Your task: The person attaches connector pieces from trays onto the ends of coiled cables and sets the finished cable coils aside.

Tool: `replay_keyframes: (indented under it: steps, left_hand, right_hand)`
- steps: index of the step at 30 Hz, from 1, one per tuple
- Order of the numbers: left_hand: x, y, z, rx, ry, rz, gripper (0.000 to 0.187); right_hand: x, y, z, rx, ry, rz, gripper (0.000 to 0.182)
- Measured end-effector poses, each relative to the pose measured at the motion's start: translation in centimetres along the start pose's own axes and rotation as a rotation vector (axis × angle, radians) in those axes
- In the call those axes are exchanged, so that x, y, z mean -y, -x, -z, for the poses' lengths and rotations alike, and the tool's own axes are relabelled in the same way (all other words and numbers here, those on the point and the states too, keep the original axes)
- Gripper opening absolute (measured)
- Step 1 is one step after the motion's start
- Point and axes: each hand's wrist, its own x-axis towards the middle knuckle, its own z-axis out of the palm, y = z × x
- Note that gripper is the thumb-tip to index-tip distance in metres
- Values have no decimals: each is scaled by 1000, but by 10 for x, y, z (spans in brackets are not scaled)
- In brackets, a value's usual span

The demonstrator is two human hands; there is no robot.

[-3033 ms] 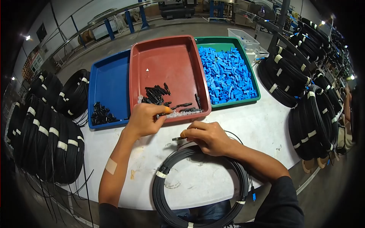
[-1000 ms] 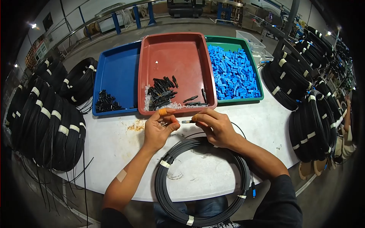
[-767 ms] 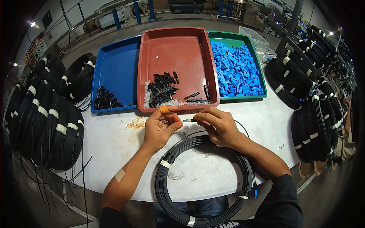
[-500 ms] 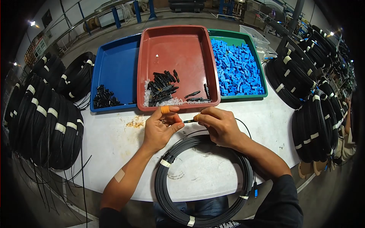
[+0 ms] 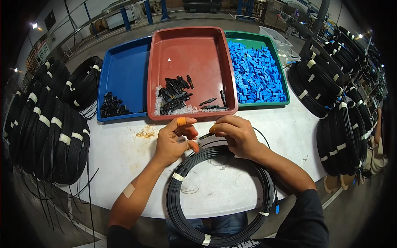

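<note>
A black cable connector (image 5: 204,136) sits pinched between the thumb and fingers of my right hand (image 5: 236,133), its tip pointing left. The black cable behind it curves round to the coil (image 5: 175,206), which is bound with white tape and hangs over the table's front edge. Just left of the connector tip, my left hand (image 5: 171,140) has its thumb and fingers apart, with orange wraps on several fingertips. Nothing shows clearly between them. Low on the coil's right side hangs a blue connector (image 5: 277,208).
Behind my hands stand a blue tray (image 5: 128,62) with small black parts, a red tray (image 5: 190,49) with black connectors and whitish bits, and a green tray (image 5: 285,89) of blue pieces. Black cable coils (image 5: 49,136) pile up at left, more coils (image 5: 343,136) at right. Yellowish scraps (image 5: 145,133) lie on the table.
My left thumb and fingers have parted and come off the connector tip. The connector in my right hand now tilts more, tip downward.
</note>
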Motion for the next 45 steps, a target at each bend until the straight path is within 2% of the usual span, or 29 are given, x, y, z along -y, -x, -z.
replay_keyframes:
  steps: [5, 14, 27, 35, 45]
  left_hand:
    - [-5, -3, 3, 71, -17, 173, 75]
    - [-9, -4, 6, 148, -17, 245, 82]
    - [-5, -7, 5, 193, -10, 187, 84]
    - [-5, -5, 4, 160, -101, 193, 72]
    - [-6, -5, 4, 158, -147, 195, 72]
  right_hand:
    - [5, -2, 3, 63, -18, 32, 25]
    - [5, -2, 2, 102, -51, 18, 21]
    - [2, -5, -2, 110, -132, 27, 25]
    - [2, -5, -1, 89, -124, 36, 27]
    - [1, -4, -1, 90, -110, 28, 28]
